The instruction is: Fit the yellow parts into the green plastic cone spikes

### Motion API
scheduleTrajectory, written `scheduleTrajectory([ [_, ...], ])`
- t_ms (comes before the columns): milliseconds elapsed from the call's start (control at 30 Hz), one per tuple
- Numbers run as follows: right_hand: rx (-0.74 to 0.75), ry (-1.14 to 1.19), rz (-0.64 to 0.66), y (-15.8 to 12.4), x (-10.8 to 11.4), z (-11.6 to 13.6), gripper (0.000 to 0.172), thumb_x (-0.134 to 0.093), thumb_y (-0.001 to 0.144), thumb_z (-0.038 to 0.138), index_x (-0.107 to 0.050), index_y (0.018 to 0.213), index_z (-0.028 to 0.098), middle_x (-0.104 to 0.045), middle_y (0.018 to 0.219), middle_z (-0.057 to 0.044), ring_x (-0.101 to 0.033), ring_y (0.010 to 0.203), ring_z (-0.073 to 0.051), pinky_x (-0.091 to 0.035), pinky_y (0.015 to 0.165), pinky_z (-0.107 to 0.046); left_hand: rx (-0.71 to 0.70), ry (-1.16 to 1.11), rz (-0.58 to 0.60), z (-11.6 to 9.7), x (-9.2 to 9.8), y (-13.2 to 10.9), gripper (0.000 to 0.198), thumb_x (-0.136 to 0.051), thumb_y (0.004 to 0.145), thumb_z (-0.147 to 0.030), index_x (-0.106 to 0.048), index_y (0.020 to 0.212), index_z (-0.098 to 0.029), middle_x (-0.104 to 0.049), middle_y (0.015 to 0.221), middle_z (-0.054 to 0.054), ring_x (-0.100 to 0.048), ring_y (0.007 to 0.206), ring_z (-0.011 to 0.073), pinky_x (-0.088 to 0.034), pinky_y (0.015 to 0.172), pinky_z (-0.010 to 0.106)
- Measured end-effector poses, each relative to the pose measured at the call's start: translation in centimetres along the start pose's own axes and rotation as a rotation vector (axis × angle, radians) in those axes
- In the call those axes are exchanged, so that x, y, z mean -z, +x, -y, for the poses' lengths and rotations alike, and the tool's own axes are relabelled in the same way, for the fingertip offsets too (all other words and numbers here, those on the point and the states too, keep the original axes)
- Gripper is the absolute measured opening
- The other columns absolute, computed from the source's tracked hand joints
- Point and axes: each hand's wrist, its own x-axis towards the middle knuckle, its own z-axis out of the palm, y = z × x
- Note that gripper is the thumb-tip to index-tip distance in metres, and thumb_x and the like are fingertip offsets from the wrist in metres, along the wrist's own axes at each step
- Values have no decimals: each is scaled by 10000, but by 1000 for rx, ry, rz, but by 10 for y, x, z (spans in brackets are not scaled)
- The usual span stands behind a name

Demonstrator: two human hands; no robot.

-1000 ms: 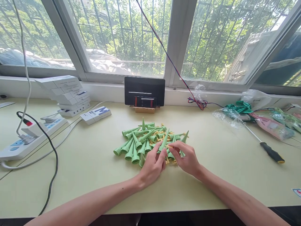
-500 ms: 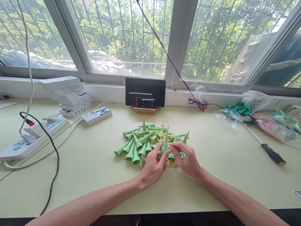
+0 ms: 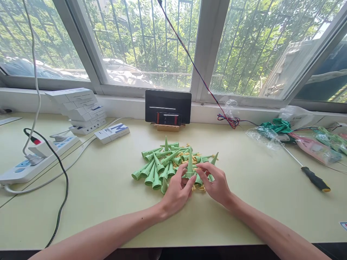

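Observation:
My left hand (image 3: 175,193) is closed around the collar of a green plastic watering spike (image 3: 190,163), which stands point up between thumb and fingers. Close against the spike's right side, my right hand (image 3: 217,183) has its thumb and forefinger bent together in a pinch. Whatever those fingertips hold is too small to make out. Around and behind both hands lies a heap of similar green spikes (image 3: 150,177), most on their sides, a few upright. Small yellow pieces (image 3: 202,188) are scattered among them, partly hidden by my hands.
A phone (image 3: 168,118) leans before a dark tablet (image 3: 168,101) at the back. White boxes (image 3: 82,108) are stacked left, near a power strip (image 3: 18,171) and a black cable (image 3: 63,173). To the right lie a screwdriver (image 3: 316,178) and plastic bags (image 3: 314,146).
The held spike has tipped slightly left and is now more upright. My right fingertips remain beside it; the small yellow piece seen at them before is no longer clearly visible.

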Motion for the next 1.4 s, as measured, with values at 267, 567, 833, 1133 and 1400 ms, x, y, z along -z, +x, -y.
scheduleTrajectory([
  [267, -63, 40, 0, -2, -1, 1, 117, -547, 932, 227, -643, 990, 191, -690, 782, -29, -644, 660, -144, -557, 616, -260, 0, -19, -30, 3, 0, 1, 472, -568, 901, -450, -397, 1301, -265, -603, 1053, 76, -491, 422, 36, -413, 390, 180],
  [567, -102, 76, 10, -3, 0, 2, 110, -528, 939, 237, -625, 958, 190, -655, 718, -17, -580, 541, -123, -505, 514, -248, -9, -100, 9, 3, 1, 1, 485, -592, 893, -427, -424, 1301, -228, -529, 627, -52, -438, 374, 58, -385, 352, 157],
  [833, -135, 110, 28, -2, -1, 4, 127, -517, 948, 249, -623, 924, 184, -617, 721, -15, -558, 593, -124, -507, 560, -251, -4, -16, -31, 1, -2, 0, 569, -564, 904, -450, -400, 1381, -188, -551, 607, -38, -457, 394, 78, -408, 406, 193],
  [1133, -122, 121, 46, 1, 1, 5, 136, -567, 923, 292, -603, 1003, 189, -616, 768, -21, -582, 624, -132, -554, 602, -275, 25, -117, -47, -2, -2, 0, 559, -493, 934, -501, -409, 1377, -170, -468, 470, -75, -403, 362, 95, -333, 358, 183],
  [1400, -74, 98, 61, 0, 2, 3, 165, -609, 902, 305, -613, 1028, 198, -630, 865, -46, -593, 647, -135, -557, 595, -281, 11, -145, -54, -3, -2, 0, 516, -486, 938, -493, -453, 1338, -169, -433, 444, -85, -381, 355, 90, -329, 357, 181],
])
